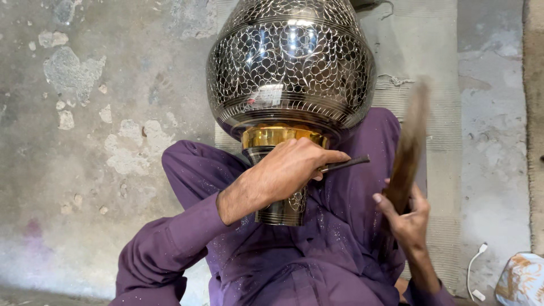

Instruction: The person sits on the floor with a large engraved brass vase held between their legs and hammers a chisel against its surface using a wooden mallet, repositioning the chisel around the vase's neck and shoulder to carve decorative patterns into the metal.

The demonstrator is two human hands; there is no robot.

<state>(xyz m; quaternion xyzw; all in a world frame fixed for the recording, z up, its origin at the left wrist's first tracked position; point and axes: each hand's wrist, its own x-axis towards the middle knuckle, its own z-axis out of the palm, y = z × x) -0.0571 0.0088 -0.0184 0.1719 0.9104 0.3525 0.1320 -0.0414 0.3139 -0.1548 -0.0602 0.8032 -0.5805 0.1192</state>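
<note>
A large dark metal vase (pixel 290 68) with fine engraved leaf patterns and a gold band at its neck lies across my lap, its round body away from me. My left hand (pixel 292 170) rests against the neck and grips a thin dark chisel (pixel 345 165) that points right. My right hand (pixel 405 218) holds a brown wooden mallet (pixel 409 148), raised and blurred by motion, just right of the chisel's end. Purple sleeves and trousers cover my arms and legs, speckled with fine metal dust.
Worn, patchy concrete floor (pixel 85 113) lies to the left. A grey woven mat (pixel 436 85) lies under me. A white cable (pixel 475 272) and a patterned cloth (pixel 521 280) are at the bottom right.
</note>
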